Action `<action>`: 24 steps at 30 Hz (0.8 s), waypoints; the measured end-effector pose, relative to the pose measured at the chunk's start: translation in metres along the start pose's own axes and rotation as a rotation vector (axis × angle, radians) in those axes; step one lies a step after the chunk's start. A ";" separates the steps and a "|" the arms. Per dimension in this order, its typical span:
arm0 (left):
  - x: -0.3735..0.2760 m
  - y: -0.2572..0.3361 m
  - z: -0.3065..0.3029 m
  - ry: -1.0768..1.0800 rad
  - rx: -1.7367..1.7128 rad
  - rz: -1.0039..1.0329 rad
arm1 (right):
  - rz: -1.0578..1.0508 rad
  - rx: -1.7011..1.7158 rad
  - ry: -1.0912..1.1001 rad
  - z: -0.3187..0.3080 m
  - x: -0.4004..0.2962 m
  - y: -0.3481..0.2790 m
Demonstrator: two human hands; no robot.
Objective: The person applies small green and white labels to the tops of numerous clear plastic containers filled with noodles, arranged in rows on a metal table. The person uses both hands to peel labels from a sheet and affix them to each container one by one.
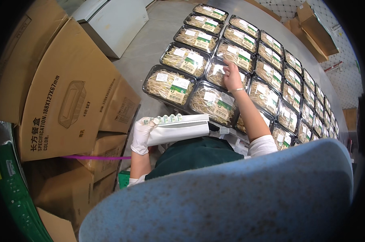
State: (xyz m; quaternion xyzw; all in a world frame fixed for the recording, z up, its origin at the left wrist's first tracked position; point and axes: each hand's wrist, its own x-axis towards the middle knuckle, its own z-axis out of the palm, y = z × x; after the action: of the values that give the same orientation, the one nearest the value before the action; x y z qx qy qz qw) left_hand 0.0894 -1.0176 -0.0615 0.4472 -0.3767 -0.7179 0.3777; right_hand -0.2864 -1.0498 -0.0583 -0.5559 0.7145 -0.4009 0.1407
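Rows of black plastic trays of bean sprouts (168,83) under clear film stand on the table, most bearing white and green labels. My left hand (143,134), in a white glove, grips a folded white sheet of backing paper (179,133) with several small round green-and-white stickers (170,118) along its upper edge. Bare and with a bracelet at the wrist, my right hand (233,77) is over a sprout tray (216,72) in the second column. Its fingertips are at a white label on the film; whether they hold anything cannot be told.
Large cardboard cartons (70,99) are at the left, beside a green plastic crate (16,193). A white cabinet-like box (113,24) stands on the floor beyond them. Open cardboard boxes (317,30) lie past the table's far right edge. A blue surface (218,193) covers the lower view.
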 end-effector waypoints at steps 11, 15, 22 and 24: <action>0.012 0.042 0.058 -0.175 0.133 0.021 | 0.110 0.091 -0.437 -0.030 -0.028 -0.090; 0.019 0.042 0.076 -0.234 0.161 0.002 | -0.473 0.027 -0.514 -0.010 -0.073 -0.134; 0.031 0.024 0.077 -0.230 0.195 -0.046 | -0.628 -0.371 -0.326 0.004 -0.090 -0.137; 0.037 0.011 0.074 -0.235 0.172 -0.017 | -0.677 -0.442 -0.252 0.007 -0.094 -0.136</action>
State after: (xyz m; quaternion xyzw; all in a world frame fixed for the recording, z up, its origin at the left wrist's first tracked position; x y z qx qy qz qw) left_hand 0.0116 -1.0403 -0.0415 0.3940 -0.4747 -0.7336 0.2851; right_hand -0.1569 -0.9762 0.0136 -0.8206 0.5376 -0.1905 -0.0352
